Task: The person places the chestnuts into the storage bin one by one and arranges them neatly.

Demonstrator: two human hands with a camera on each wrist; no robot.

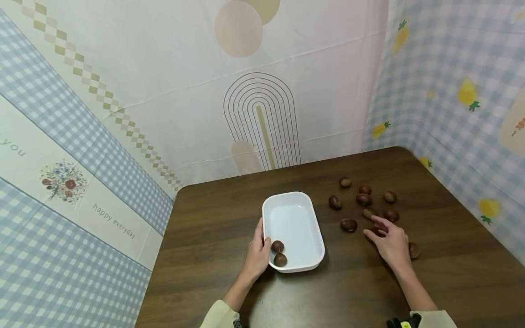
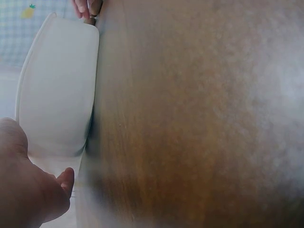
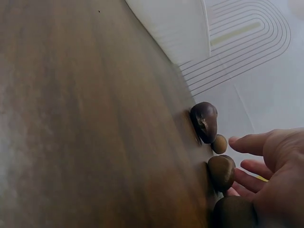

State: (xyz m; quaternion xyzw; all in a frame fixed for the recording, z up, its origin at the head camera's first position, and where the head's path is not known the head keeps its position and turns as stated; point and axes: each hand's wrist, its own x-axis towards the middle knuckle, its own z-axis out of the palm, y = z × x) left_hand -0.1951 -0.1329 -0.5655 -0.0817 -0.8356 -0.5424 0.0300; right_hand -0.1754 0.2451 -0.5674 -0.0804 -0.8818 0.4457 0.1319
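Note:
A white rectangular baking dish (image 1: 293, 228) stands on the table, with two brown chestnuts (image 1: 280, 260) in its near left corner. My left hand (image 1: 257, 257) holds the dish's left side, thumb at the rim and fingers along the outer wall. To the right, my right hand (image 1: 392, 246) reaches down among loose chestnuts (image 1: 348, 225), thumb and fingers apart. One dark chestnut lies partly hidden between them. The right wrist view shows the thumb clear of a nearby chestnut (image 3: 222, 173), with fingertips close behind it; whether they touch is unclear.
Several more chestnuts (image 1: 363, 199) lie scattered beyond the right hand, and another (image 1: 414, 250) sits just right of it. The brown wooden table (image 1: 213, 228) meets a patterned cloth backdrop (image 1: 184, 91) behind and checked cloth (image 1: 455, 136) on the right.

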